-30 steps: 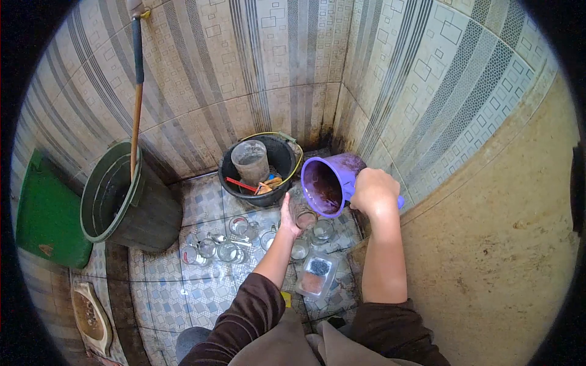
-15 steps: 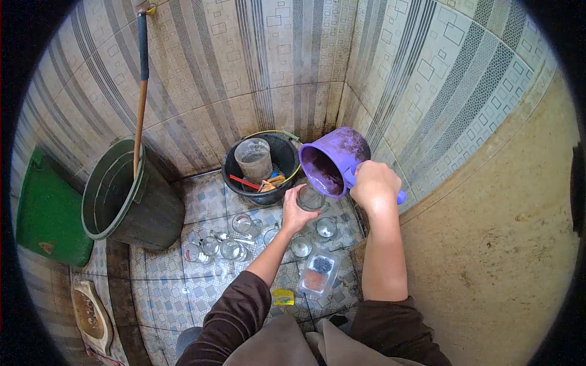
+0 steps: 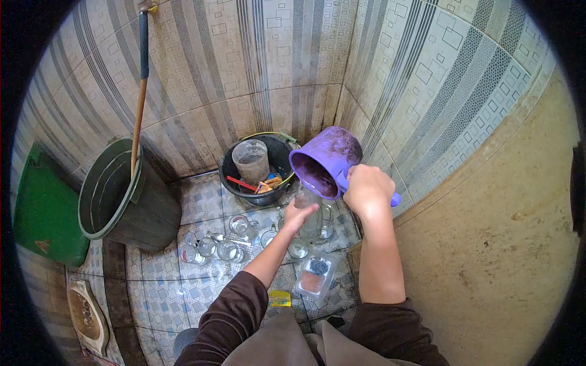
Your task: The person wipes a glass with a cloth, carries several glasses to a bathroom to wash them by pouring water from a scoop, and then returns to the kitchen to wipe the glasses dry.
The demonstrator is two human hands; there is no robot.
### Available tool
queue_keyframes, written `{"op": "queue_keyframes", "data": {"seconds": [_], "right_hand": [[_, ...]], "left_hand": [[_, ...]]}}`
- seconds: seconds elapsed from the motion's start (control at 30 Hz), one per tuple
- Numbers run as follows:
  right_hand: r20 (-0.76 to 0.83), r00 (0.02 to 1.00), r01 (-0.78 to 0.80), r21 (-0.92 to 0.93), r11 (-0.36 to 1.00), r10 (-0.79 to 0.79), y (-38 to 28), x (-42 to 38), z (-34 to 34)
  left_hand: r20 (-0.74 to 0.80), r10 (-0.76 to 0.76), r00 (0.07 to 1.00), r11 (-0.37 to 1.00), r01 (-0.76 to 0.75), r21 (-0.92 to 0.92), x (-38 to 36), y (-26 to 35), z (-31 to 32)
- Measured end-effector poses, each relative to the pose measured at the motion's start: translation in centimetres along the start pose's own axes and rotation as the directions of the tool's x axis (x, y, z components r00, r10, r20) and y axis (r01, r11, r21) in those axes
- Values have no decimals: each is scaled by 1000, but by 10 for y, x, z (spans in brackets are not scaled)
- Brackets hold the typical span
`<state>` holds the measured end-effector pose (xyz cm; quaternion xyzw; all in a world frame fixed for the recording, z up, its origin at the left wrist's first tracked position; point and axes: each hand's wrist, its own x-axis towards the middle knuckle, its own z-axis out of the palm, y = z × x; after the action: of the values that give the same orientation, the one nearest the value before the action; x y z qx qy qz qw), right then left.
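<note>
In my right hand (image 3: 370, 190) is the handle of a purple water dipper (image 3: 329, 155), which is tilted with its mouth toward the lower left. My left hand (image 3: 296, 218) is closed around a clear glass (image 3: 307, 198) just below the dipper's lip; the glass is blurred and partly hidden by the fingers. A clear smear, seemingly water, runs down below it. On the tiled floor beneath stand several glass mugs, one mug (image 3: 299, 247) near my left wrist and another mug (image 3: 229, 250) further left. A clear tray (image 3: 315, 276) holds a dark pad and a reddish-brown one.
A black bucket (image 3: 224, 174) against the back wall holds a cloudy container (image 3: 250, 160) and red-handled items. A large dark bin (image 3: 149, 210) with a wooden pole (image 3: 139, 116) stands left. A yellow packet (image 3: 279, 298) lies near my knees. A stained panel (image 3: 476, 244) flanks the right.
The dipper and my right hand have shifted slightly left. My left hand has turned the glass, which now looks blurred, and a clear smear has appeared below it.
</note>
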<state>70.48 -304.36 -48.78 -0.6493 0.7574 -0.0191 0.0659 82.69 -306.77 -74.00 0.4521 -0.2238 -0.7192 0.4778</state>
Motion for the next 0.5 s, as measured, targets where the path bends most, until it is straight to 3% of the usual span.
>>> {"op": "queue_keyframes", "data": {"seconds": [0.03,0.07,0.27,0.33,0.37,0.4,0.43,0.47,0.5], "right_hand": [[-1,1000,0,-1,1000,0,-1,1,2],[2,1000,-7,-18,1000,7,-3,2,3],[-55,998,-29,-23,999,27,-9,5,4],[-84,996,-29,-11,1000,28,-14,2,2],[-143,990,17,29,999,-13,-16,0,1],[-203,978,69,66,995,-54,-18,-3,2],[-232,963,155,74,985,-134,-20,-4,4],[-228,962,171,78,982,-150,-23,-5,5],[-31,994,106,395,913,-102,-28,-6,3]], "left_hand": [[-8,342,940,879,-318,355,-2,0,0],[106,625,773,547,-531,647,-3,0,0],[59,605,794,586,-495,641,-7,27,6],[37,450,892,763,-406,502,-6,35,-1],[-64,340,938,874,-289,390,-6,38,-8],[-42,-6,999,992,11,127,-10,37,-15],[92,-213,973,977,212,25,-12,38,-26],[241,-388,889,910,411,-49,-15,40,-39],[227,-380,897,914,402,-60,-21,40,-52]]}}
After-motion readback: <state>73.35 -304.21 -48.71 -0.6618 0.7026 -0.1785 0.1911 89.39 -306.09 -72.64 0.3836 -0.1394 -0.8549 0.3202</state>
